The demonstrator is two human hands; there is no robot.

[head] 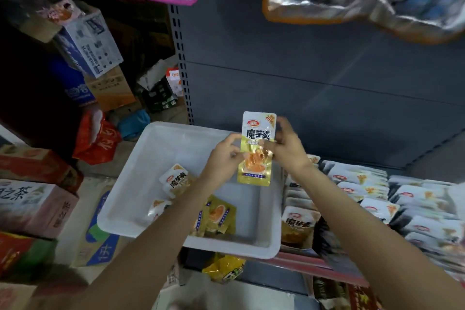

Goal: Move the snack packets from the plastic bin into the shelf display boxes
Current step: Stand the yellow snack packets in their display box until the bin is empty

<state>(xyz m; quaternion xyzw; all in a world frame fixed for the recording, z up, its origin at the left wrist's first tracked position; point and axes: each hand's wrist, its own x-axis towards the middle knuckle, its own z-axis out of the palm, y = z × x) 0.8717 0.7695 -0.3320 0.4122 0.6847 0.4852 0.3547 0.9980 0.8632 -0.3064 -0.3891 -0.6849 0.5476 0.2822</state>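
Both forearms reach forward from the bottom of the view, and the two hands meet over the far side of the white plastic bin. Left hand pinches the left edge of one yellow snack packet, fingers curled onto it; right hand pinches the right edge the same way. Held upright between the hands, the packet faces the camera, lifted clear of the bin.

Below and left of the hands, a few more packets lie loose in the bin. Just right of the right hand, the shelf display boxes hold rows of like packets standing on edge, white tops up.

To do this step well, I judge the packet should stay in its upright pose, print facing forward, then be carried right and slid in behind the front packet of the yellow row, matching colour to colour. One hand could probably part the row while the other feeds the packet in, so the neighbours do not topple.

Large black Chinese characters run across the packet's white upper half under a small red oval logo; a corner flash seems to read "20%". Finer print is too blurred to read.
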